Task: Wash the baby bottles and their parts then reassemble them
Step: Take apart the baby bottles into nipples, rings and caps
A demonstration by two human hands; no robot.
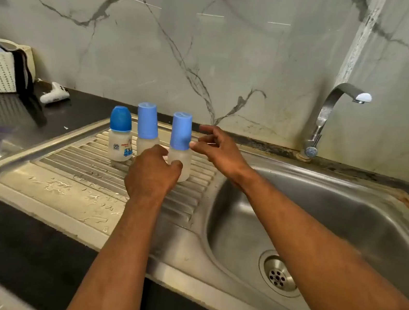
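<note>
- Three capped baby bottles stand upright on the ribbed drainboard (71,161), left of the sink basin (343,220): the left bottle (121,134) with a rounded blue cap, the middle bottle (148,126) just beside it, and the right bottle (180,146) nearest the basin.
- Our left hand (152,172) curls round the lower body of the right bottle, thumb on its front.
- Our right hand (218,148) is spread loosely, fingertips just beside that bottle's tall blue cap (181,131); we cannot tell whether they touch it.
- Farther right, the tap (329,112) rises behind the basin.
</note>
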